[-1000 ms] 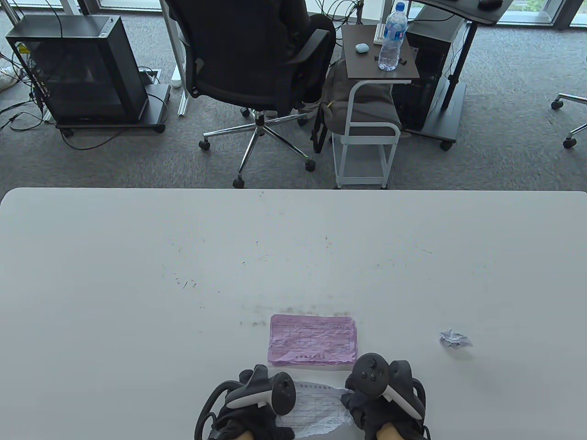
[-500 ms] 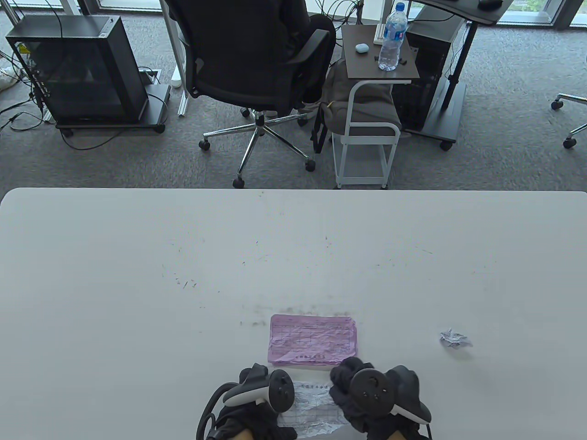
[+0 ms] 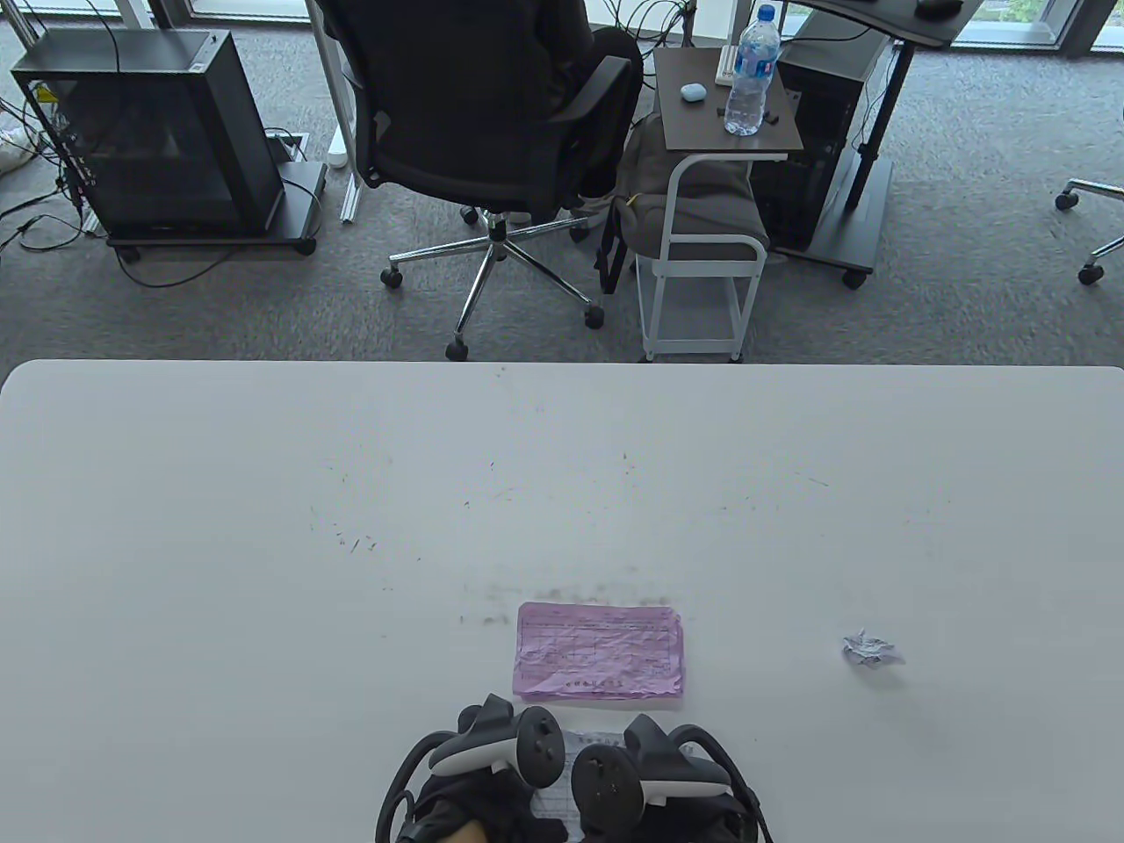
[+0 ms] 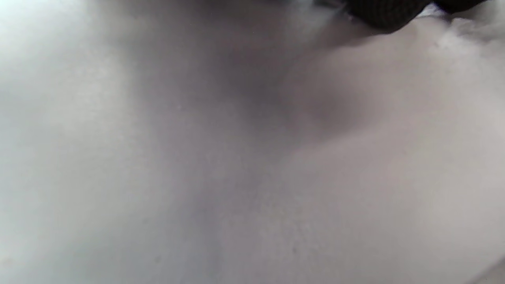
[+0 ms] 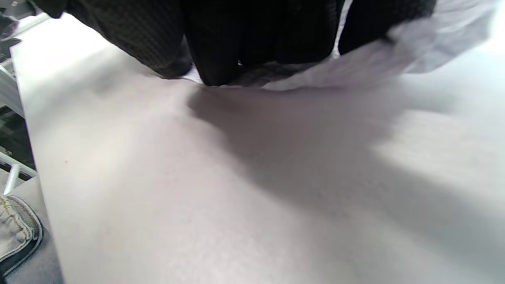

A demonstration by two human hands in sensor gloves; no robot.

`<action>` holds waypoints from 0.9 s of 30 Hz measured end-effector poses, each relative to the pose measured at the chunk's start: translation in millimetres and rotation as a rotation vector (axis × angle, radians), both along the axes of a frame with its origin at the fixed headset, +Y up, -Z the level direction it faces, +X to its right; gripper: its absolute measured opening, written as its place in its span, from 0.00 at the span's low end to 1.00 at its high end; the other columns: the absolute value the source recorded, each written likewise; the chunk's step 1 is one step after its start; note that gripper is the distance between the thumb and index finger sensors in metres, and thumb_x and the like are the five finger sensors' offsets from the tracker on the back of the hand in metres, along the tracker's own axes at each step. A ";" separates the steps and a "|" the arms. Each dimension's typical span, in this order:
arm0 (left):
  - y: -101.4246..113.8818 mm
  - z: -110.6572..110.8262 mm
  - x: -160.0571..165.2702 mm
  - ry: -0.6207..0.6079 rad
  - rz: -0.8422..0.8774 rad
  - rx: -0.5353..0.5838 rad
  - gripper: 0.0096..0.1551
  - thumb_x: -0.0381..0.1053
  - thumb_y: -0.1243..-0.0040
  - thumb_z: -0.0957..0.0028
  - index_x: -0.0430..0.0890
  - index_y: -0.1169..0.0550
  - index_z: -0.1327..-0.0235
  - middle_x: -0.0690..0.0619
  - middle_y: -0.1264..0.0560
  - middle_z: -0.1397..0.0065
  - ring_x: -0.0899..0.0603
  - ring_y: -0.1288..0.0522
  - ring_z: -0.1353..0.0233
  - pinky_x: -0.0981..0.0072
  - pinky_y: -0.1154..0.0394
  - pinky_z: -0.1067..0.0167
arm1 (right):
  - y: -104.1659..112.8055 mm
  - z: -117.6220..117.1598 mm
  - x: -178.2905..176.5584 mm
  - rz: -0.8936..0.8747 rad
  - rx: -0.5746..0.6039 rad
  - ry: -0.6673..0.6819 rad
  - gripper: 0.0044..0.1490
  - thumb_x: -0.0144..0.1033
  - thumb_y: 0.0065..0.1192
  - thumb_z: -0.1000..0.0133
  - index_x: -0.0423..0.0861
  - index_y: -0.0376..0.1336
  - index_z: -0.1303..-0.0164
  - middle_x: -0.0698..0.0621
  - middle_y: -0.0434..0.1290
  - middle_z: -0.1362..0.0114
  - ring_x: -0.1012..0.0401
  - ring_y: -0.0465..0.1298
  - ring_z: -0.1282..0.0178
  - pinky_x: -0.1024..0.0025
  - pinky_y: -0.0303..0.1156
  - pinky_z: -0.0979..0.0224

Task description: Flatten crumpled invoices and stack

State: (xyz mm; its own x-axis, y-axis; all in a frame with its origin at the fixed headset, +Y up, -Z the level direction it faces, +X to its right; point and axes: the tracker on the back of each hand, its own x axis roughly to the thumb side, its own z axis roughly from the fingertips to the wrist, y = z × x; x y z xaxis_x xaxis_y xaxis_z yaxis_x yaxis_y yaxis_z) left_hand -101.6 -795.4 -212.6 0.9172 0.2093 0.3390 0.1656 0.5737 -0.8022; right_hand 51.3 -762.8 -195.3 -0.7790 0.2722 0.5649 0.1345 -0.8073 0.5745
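Observation:
A white crumpled invoice [image 3: 590, 743] lies at the table's near edge, mostly hidden under both hands. My left hand [image 3: 488, 771] rests on its left part; the left wrist view shows only a gloved fingertip [image 4: 384, 15] there. My right hand [image 3: 652, 783] lies over the sheet's middle and right. In the right wrist view its fingers [image 5: 221, 51] press down on the white invoice [image 5: 367, 65], whose far edge curls up. A flat stack topped by a purple invoice [image 3: 600, 651] lies just beyond the hands. A small white crumpled invoice ball [image 3: 870, 651] sits to the right.
The white table [image 3: 351, 527] reaches far to the left, right and back. Beyond its far edge stand an office chair [image 3: 492, 132], a side table with a water bottle [image 3: 749, 75], and a computer case [image 3: 149, 132] on the floor.
My right hand has slid left across the white invoice, from its right edge to its middle, covering most of it. My left hand has stayed in place.

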 end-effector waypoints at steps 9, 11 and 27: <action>-0.3 0.2 0.1 0.006 0.002 0.001 0.60 0.66 0.52 0.40 0.42 0.75 0.32 0.32 0.84 0.35 0.19 0.83 0.34 0.23 0.66 0.39 | -5.3 -16.0 44.7 0.055 -0.149 -0.288 0.21 0.53 0.60 0.38 0.48 0.72 0.51 0.46 0.73 0.39 0.48 0.74 0.43 0.44 0.74 0.41; -0.3 0.2 0.0 0.008 0.003 0.002 0.60 0.66 0.52 0.40 0.42 0.75 0.32 0.32 0.84 0.35 0.19 0.83 0.34 0.23 0.66 0.39 | -6.4 -18.0 55.4 0.062 -0.167 -0.336 0.21 0.53 0.60 0.38 0.48 0.73 0.52 0.47 0.74 0.41 0.48 0.75 0.45 0.45 0.74 0.42; -0.8 0.2 -1.1 0.014 0.000 -0.005 0.60 0.66 0.52 0.40 0.43 0.76 0.32 0.33 0.84 0.35 0.20 0.83 0.35 0.24 0.66 0.39 | 17.1 -3.1 30.3 -0.242 0.266 -0.134 0.32 0.46 0.58 0.39 0.41 0.58 0.29 0.36 0.59 0.25 0.45 0.70 0.36 0.48 0.76 0.42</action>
